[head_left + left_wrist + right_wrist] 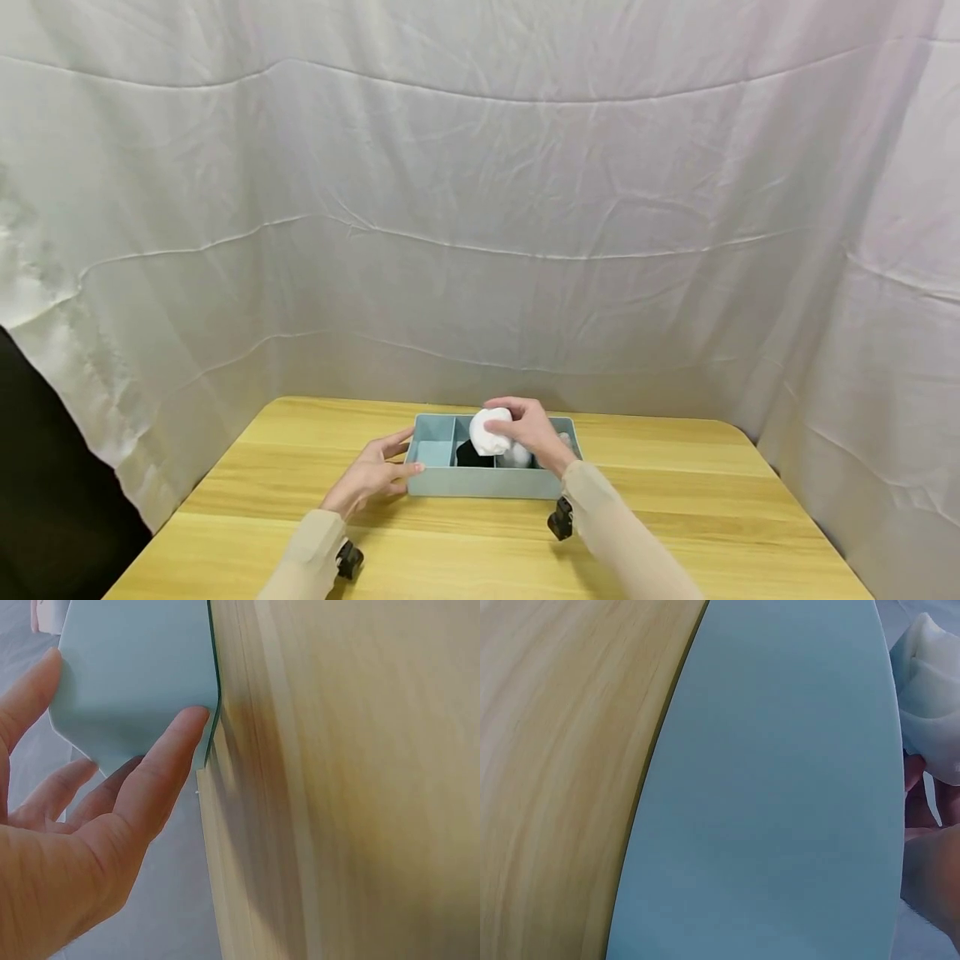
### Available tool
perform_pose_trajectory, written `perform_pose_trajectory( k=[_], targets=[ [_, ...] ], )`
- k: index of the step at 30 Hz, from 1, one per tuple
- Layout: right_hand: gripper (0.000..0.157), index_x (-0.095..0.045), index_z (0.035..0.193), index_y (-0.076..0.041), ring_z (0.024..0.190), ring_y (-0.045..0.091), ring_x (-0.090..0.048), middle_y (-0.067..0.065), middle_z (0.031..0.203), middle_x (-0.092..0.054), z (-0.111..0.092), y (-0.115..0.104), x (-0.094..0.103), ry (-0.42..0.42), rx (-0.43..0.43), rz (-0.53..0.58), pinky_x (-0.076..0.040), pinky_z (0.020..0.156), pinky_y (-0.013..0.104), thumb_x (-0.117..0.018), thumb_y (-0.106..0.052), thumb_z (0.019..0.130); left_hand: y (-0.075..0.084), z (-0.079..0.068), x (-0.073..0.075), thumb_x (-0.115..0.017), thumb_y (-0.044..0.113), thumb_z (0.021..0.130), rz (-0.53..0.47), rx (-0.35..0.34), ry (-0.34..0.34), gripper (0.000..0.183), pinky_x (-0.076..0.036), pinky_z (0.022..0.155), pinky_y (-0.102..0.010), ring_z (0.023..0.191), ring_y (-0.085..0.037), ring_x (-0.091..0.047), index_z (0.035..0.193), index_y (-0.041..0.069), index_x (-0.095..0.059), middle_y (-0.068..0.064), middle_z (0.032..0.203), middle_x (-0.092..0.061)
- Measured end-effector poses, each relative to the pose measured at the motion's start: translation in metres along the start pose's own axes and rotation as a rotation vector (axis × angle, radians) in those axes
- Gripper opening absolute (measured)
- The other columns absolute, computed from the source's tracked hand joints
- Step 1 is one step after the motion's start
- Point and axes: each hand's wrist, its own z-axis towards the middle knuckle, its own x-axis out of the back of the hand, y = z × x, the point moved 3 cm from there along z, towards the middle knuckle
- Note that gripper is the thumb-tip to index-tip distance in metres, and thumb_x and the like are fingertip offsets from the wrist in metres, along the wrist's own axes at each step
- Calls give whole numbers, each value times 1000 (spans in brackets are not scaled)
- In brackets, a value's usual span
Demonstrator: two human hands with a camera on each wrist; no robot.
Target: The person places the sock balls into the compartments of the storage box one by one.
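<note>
A pale blue divided box (480,483) sits on the table, its long side toward me. My right hand (528,429) holds a white rolled-up bundle of soft cloth (491,432) above the box's middle, pinched between thumb and fingers; in the right wrist view the bundle (934,697) shows folds. Below it, a black soft item (472,455) lies in a middle compartment. Greyish-white soft items (516,456) lie in the compartment to its right, partly covered by my right hand. My left hand (373,473) touches the box's left end with spread, fairly straight fingers, seen closely against the wall (142,675).
The wooden table (675,500) extends around the box. A pale grey curtain (480,292) hangs behind and at both sides. A dark area (52,483) shows at the far left. Small black wrist cameras (560,518) sit on both wrists.
</note>
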Motion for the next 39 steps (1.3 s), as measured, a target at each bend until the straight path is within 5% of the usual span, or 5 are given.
perform_pose_trajectory(
  k=[21, 31, 39],
  targets=[
    [45, -65, 128, -7, 96, 15, -65, 14, 122, -68, 16, -1, -43, -65, 14, 35, -58, 80, 28, -77, -16, 86, -1, 1, 1, -78, 14, 83, -26, 8, -8, 84, -56, 88, -52, 111, -30, -63, 154, 12, -32, -31, 152, -34],
    [43, -66, 127, -9, 92, 14, -66, 12, 117, -70, 19, -5, -57, -88, 26, -28, -58, 78, 28, -76, -18, 87, 0, 0, 0, -78, 14, 84, -5, 3, 4, 81, -55, 87, -55, 114, -34, -62, 153, 12, -35, -32, 151, -35],
    [44, -61, 133, -9, 119, 30, -61, 19, 134, -61, 17, -1, -58, -94, 13, -55, -52, 99, 46, -72, -18, 91, 0, 0, 0, -77, 12, 85, -9, 7, -4, 80, -55, 88, -55, 114, -33, -61, 153, 10, -35, -33, 151, -33]
  ],
)
